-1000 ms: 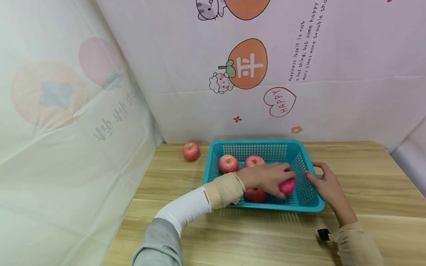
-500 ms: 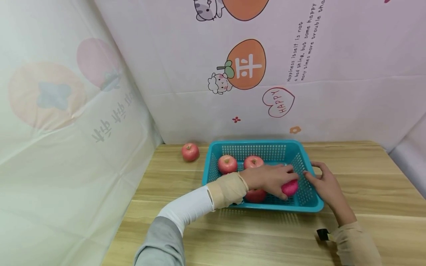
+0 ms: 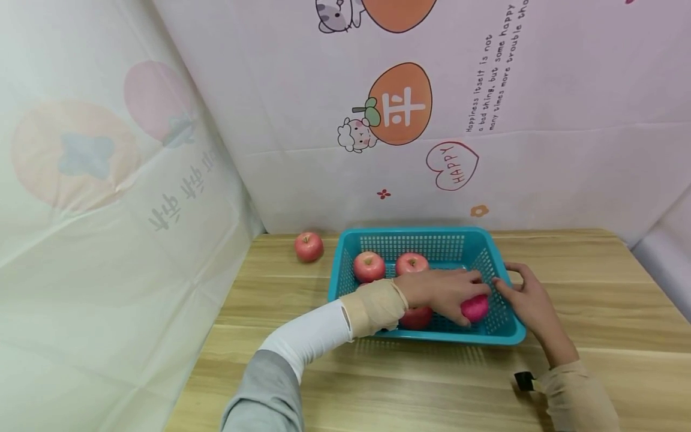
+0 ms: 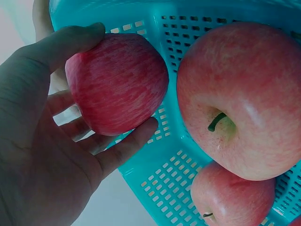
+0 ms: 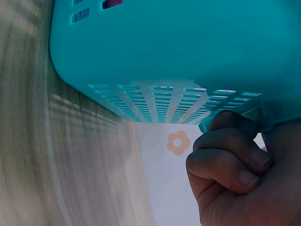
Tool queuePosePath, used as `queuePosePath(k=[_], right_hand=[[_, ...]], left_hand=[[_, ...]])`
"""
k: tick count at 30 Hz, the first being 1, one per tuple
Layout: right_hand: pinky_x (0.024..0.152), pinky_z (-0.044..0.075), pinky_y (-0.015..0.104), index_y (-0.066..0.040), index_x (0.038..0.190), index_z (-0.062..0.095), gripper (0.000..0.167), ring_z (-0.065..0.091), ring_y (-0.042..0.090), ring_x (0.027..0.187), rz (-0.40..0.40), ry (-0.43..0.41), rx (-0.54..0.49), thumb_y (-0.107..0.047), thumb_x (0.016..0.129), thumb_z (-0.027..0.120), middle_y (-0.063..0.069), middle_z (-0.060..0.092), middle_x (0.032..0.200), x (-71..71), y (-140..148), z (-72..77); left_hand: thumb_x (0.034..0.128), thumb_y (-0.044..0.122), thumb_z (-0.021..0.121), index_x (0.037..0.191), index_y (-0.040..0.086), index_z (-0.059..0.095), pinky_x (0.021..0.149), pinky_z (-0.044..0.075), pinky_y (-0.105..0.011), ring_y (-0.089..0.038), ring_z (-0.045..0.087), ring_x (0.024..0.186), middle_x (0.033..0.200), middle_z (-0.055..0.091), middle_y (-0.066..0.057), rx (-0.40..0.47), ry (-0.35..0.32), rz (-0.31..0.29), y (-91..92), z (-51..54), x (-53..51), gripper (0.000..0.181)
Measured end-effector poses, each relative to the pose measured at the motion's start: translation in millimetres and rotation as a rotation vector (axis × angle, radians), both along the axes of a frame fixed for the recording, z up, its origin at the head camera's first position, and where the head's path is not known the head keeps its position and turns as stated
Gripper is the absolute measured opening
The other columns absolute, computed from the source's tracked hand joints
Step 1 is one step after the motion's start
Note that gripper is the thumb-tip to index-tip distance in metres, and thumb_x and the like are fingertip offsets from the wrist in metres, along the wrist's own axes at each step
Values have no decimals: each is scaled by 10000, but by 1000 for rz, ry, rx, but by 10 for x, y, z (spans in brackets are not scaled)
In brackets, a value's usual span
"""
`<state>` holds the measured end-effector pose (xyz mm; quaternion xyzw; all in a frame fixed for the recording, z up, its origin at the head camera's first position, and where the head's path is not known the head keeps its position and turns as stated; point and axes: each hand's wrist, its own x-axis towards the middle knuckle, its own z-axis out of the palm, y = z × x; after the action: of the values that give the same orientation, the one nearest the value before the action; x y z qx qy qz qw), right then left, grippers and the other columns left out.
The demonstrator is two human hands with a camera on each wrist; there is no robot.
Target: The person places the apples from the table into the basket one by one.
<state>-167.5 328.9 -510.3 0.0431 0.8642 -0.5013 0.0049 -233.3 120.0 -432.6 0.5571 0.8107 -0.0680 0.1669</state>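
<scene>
A blue-green perforated plastic basket (image 3: 405, 232) stands on the wooden table. My left hand (image 3: 445, 294) reaches into its right part and holds a deep pink-red apple (image 3: 475, 308), thumb on one side and fingers on the other in the left wrist view (image 4: 117, 84). Paler red apples lie at the basket's left and middle, one at the back left (image 3: 369, 267), one at the back middle (image 3: 412, 263) and one in front (image 3: 416, 318), partly behind my left arm. My right hand (image 3: 531, 300) grips the basket's right rim, its fingers curled in the right wrist view (image 5: 230, 155).
Another apple (image 3: 309, 247) sits on the table (image 3: 259, 294), left of the basket near the back edge. A printed white cloth (image 3: 302, 180) hangs behind the table, with a second cloth (image 3: 108, 270) at the left. A small black piece (image 3: 525, 381) is by my right wrist.
My left hand has moved a little to the right with the deep pink-red apple, nearer the basket's right wall. My right hand stays on the rim.
</scene>
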Motion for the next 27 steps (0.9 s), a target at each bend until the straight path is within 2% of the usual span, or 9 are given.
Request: queuePosePath(k=[6, 12, 20, 27], right_hand=[[674, 663, 439, 66, 1616, 240, 738, 792, 377, 932, -4, -13, 7, -424, 1125, 491, 453, 622, 1308, -5, 7, -1], [681, 665, 444, 63, 1622, 229, 735, 790, 398, 953, -1, -22, 1, -411, 1127, 494, 453, 617, 1318, -3, 1, 0], [683, 664, 429, 62, 1620, 239, 733, 789, 374, 959, -7, -20, 5, -413, 1124, 496, 444, 630, 1307, -4, 3, -6], [689, 666, 436, 61, 1623, 234, 738, 789, 379, 968, -5, -20, 10, -418, 1125, 493, 442, 630, 1312, -6, 0, -9]], left_hand=[[954, 523, 746, 1607, 328, 401, 896, 505, -149, -57, 463, 1256, 1528, 417, 83, -34, 11, 9, 34, -4, 13, 763], [950, 523, 751, 1601, 345, 405, 891, 507, -150, -55, 449, 1265, 1531, 410, 96, -50, -4, 16, 50, -26, 8, 758], [961, 495, 752, 1615, 320, 398, 1014, 456, -147, -60, 441, 1298, 1568, 404, 88, -60, -29, -32, 84, -48, -16, 764], [962, 472, 763, 1616, 314, 404, 1061, 436, -153, -65, 423, 1373, 1614, 377, 93, -78, -39, -53, 108, -65, -19, 763]])
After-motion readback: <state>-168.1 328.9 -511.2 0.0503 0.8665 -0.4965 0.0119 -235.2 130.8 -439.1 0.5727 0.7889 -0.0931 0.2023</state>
